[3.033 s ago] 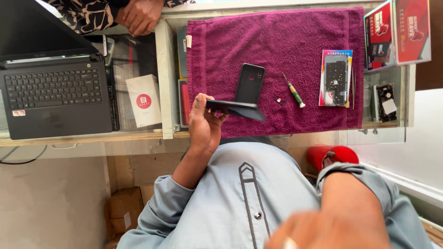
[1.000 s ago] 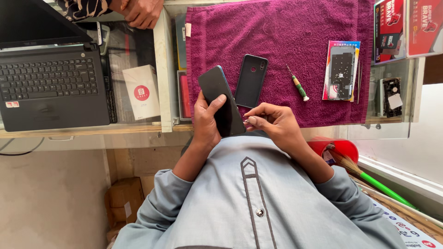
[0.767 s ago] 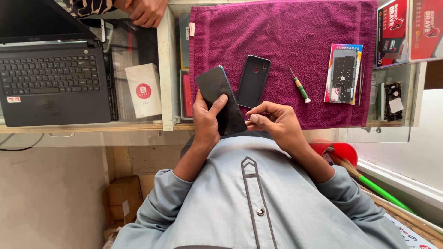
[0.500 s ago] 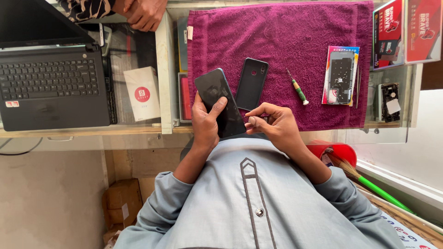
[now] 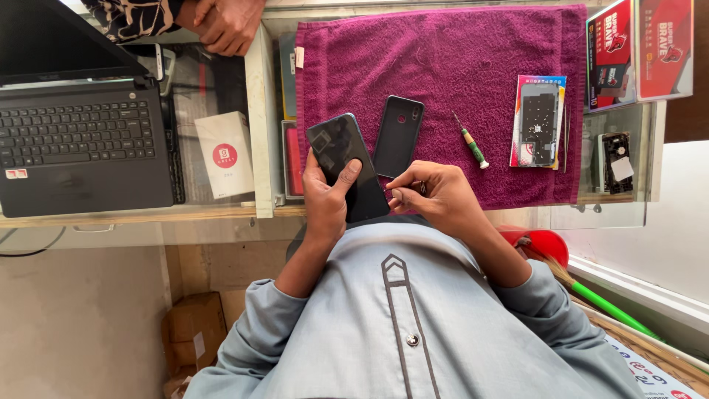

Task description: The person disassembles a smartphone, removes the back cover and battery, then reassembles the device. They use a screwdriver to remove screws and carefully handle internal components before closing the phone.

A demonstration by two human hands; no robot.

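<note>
My left hand [image 5: 325,203] holds a black smartphone [image 5: 336,148] upright above the near edge of the glass counter, thumb across its dark face. My right hand [image 5: 436,196] is pinched at the phone's lower right edge; whether anything is between the fingertips is too small to see. A black phone back cover [image 5: 397,137] lies on the purple towel [image 5: 443,59] just beyond my hands. A small green-handled screwdriver [image 5: 471,142] lies to its right.
A packaged phone part [image 5: 538,122] lies on the towel's right side, with red boxes [image 5: 639,48] beyond it. A black laptop [image 5: 74,140] and a white box [image 5: 224,154] sit at left. Another person's hand [image 5: 225,22] rests at the far edge. A green-handled broom [image 5: 605,307] leans at right.
Three seconds ago my right hand was off by the camera and the phone lay flat in my left. Now the phone is turned upright and my right hand pinches at its edge, holding steady.
</note>
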